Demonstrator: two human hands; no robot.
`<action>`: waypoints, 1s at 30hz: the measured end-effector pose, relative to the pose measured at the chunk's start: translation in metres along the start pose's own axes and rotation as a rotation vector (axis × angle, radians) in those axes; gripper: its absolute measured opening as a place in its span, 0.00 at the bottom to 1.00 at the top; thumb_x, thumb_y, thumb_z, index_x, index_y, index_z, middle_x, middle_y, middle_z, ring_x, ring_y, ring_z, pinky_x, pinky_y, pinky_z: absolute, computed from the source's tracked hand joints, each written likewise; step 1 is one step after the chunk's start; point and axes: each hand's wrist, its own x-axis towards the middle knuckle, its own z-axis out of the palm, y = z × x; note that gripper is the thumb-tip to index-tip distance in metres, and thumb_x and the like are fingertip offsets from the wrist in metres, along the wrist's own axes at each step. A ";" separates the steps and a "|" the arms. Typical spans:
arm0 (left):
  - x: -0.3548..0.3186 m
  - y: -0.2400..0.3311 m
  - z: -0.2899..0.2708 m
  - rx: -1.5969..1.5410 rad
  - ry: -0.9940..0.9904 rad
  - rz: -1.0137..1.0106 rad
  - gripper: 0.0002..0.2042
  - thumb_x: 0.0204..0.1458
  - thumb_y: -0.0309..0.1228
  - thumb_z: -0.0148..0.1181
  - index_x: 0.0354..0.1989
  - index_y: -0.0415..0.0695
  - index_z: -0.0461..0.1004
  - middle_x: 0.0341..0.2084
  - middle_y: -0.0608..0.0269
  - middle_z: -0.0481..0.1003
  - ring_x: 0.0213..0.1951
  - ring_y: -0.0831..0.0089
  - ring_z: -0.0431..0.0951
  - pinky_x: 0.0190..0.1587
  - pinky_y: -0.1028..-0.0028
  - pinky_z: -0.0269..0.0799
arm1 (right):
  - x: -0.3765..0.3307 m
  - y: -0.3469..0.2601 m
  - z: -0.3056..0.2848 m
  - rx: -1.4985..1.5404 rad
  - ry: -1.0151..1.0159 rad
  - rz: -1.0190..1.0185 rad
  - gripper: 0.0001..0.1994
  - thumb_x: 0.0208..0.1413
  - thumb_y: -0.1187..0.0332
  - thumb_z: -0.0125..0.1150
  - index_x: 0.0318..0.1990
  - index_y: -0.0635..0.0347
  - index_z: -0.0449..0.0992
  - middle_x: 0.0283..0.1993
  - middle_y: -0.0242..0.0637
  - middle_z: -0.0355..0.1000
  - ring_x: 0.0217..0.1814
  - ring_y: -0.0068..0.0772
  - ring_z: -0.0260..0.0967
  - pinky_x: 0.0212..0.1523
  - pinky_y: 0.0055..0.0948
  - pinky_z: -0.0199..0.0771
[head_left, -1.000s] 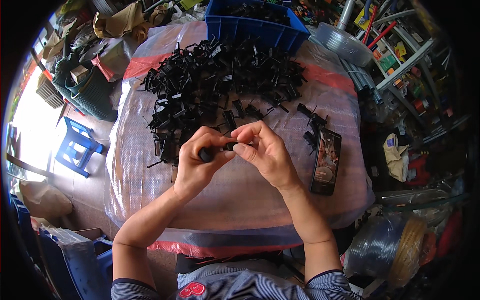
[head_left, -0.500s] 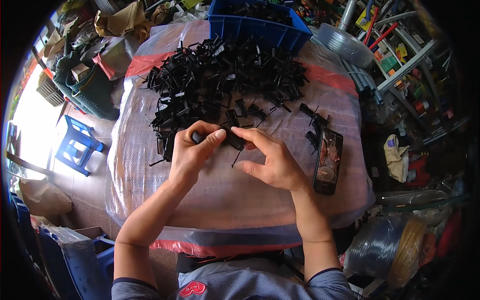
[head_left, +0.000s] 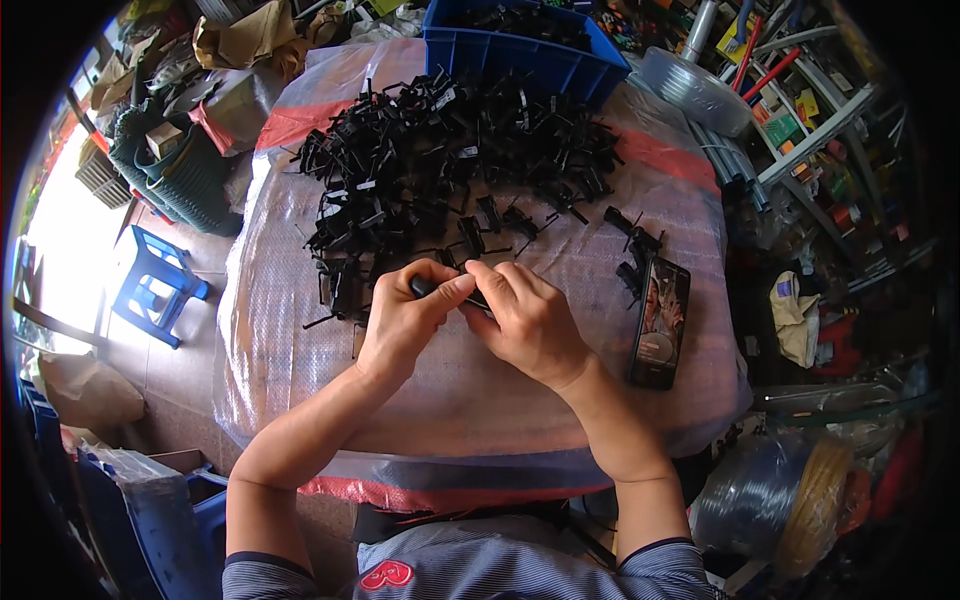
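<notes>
Both hands meet over the near edge of a pile of small black plastic parts. My left hand is closed round a black piece with a rounded end that sticks out past its fingers. My right hand pinches at the other side of it, its fingertips against my left thumb. Fingers hide most of the piece, so its kind and details do not show. Just beyond the hands lie a few loose black parts.
A phone with a lit screen lies right of my hands, beside a few black parts. A blue crate of black parts stands at the far edge of the sheet-covered table. A blue stool stands at left.
My right hand has moved left and closed its fingers on the black piece, where its thumb stood apart before. My left hand has shifted slightly to the right.
</notes>
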 end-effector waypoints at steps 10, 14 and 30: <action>-0.003 -0.005 0.005 0.146 0.089 0.244 0.11 0.47 0.33 0.62 0.28 0.36 0.73 0.19 0.67 0.70 0.24 0.82 0.66 0.26 0.80 0.63 | 0.002 0.000 0.005 0.096 0.051 0.019 0.20 0.35 0.78 0.63 0.41 0.67 0.69 0.29 0.42 0.69 0.28 0.40 0.70 0.26 0.32 0.71; 0.001 0.000 -0.005 0.182 0.118 0.297 0.09 0.48 0.31 0.61 0.27 0.38 0.69 0.19 0.72 0.66 0.23 0.86 0.62 0.26 0.83 0.59 | 0.016 -0.003 0.005 0.127 0.018 0.087 0.20 0.36 0.77 0.64 0.41 0.62 0.70 0.33 0.39 0.70 0.32 0.41 0.71 0.30 0.32 0.72; 0.013 0.006 -0.025 -0.422 -0.198 -0.031 0.06 0.47 0.26 0.57 0.34 0.39 0.72 0.19 0.68 0.69 0.20 0.81 0.67 0.22 0.80 0.62 | 0.009 0.034 -0.014 1.350 0.037 0.693 0.16 0.53 0.71 0.56 0.50 0.59 0.65 0.44 0.36 0.71 0.25 0.11 0.59 0.26 0.14 0.59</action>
